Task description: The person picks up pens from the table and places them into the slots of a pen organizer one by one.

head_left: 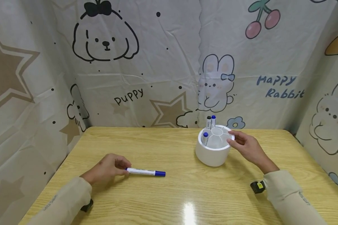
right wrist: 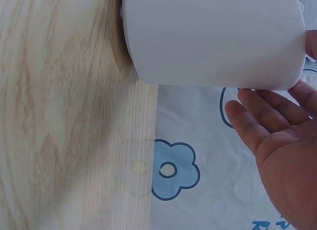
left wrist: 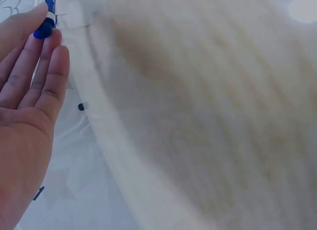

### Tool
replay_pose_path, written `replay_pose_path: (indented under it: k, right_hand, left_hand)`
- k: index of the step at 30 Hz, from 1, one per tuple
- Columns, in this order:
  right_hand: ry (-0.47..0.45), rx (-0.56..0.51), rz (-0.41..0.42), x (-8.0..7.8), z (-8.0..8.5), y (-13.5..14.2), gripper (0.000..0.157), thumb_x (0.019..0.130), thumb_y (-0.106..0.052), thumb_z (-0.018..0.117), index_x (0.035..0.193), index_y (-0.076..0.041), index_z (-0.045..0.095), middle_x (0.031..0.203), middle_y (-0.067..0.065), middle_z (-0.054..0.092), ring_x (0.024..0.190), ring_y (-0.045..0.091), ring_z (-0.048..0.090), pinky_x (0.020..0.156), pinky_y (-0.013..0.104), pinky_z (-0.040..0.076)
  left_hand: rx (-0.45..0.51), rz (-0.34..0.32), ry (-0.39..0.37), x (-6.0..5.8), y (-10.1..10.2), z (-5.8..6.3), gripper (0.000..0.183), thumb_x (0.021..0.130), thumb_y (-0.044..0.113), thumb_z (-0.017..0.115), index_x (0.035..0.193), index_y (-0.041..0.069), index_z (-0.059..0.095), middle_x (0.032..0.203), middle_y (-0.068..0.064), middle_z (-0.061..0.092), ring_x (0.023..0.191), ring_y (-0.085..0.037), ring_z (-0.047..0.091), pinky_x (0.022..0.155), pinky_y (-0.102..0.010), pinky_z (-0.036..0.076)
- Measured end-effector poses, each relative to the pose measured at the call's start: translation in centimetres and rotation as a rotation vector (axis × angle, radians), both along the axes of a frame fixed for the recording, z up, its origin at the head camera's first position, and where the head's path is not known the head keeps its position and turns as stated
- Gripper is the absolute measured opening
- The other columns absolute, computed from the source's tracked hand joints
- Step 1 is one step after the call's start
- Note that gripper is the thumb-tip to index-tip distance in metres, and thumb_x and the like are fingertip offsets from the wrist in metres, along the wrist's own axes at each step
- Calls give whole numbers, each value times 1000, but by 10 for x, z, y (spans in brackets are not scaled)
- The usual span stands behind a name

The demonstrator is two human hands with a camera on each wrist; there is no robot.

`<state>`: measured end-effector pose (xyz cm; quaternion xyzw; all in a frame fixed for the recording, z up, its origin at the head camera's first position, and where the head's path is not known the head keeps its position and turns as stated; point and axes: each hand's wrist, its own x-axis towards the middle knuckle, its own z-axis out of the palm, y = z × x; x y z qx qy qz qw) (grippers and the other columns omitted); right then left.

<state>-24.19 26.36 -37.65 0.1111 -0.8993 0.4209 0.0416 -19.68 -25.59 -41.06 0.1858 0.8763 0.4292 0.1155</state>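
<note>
My left hand pinches the end of a white marker with a blue cap between thumb and fingers. The marker lies level, its capped end pointing right; in the left wrist view its blue end shows at the fingertips. On the right, a round white pen holder with several compartments stands on the table. My right hand grips its right rim with thumb and fingertips. Inside the holder stand a dark-capped marker and a blue-capped marker at the back, and another blue-capped marker at the left.
The wood-grain table ends at the back against a printed curtain, which also hangs along both sides. A small black device is worn at the right wrist, and another at the left.
</note>
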Motion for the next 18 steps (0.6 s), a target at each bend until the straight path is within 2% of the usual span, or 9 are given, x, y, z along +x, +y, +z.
replay_pose_path:
  k: [9,18]
  right_hand:
    - [9,-8,8,-1,-1,1,55,102,-30,61,141,6,50,141,30,50,123,46,55,96,51,51]
    - [-6,-6,14,-1,0,2,57,102,-33,60,143,5,47,143,31,47,124,49,53,97,54,50]
  left_hand:
    - [79,3,53,-4,5,16,25,85,9,80,105,-3,74,100,-9,74,89,-16,70,75,-24,57]
    - [156,24,104,-7,15,24,26,85,10,81,107,-2,74,101,-11,74,87,-15,71,73,-27,59]
